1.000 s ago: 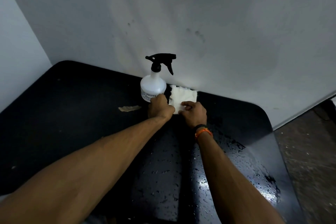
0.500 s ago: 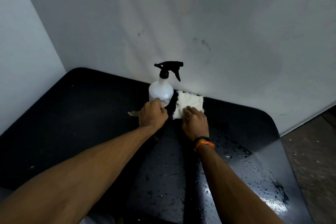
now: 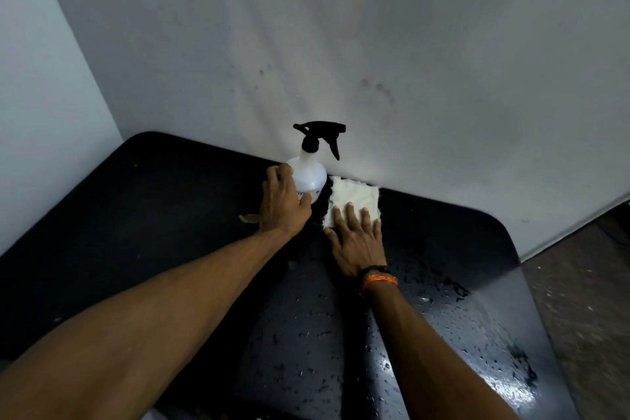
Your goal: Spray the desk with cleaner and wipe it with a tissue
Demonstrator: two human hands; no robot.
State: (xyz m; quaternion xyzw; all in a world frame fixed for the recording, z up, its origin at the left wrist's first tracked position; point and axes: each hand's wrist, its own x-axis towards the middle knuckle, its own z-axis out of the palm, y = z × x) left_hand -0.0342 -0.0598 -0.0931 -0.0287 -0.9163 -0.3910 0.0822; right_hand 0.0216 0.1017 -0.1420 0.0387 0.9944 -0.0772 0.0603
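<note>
From the head camera, a black desk (image 3: 177, 232) fills the lower part of the view, pushed into a corner of pale walls (image 3: 409, 44). Its right half is wet, beaded with droplets (image 3: 426, 334) that catch the light near the front right edge. A translucent spray bottle (image 3: 308, 177) with a black trigger head (image 3: 320, 136) stands upright at the back of the desk, close against the wall. The left hand (image 3: 281, 203) reaches to the bottle's left side, its fingers curled around the lower body and the thumb showing against the front of the bottle, so it grips the bottle where it stands. Just to the right of the bottle lies a folded white tissue (image 3: 358, 196), flat on the desk and touching the wall at its far edge. The right hand (image 3: 358, 239) lies on the tissue's near edge with its fingers (image 3: 349, 215) straight and slightly spread, pressing the tissue down onto the surface; the palm rests on the wet desk. An orange and black band (image 3: 378, 278) circles the right wrist. A small pale scrap (image 3: 249, 217) lies on the desk just left of the left hand. A strip of brown floor (image 3: 586, 300) shows at the far right.
</note>
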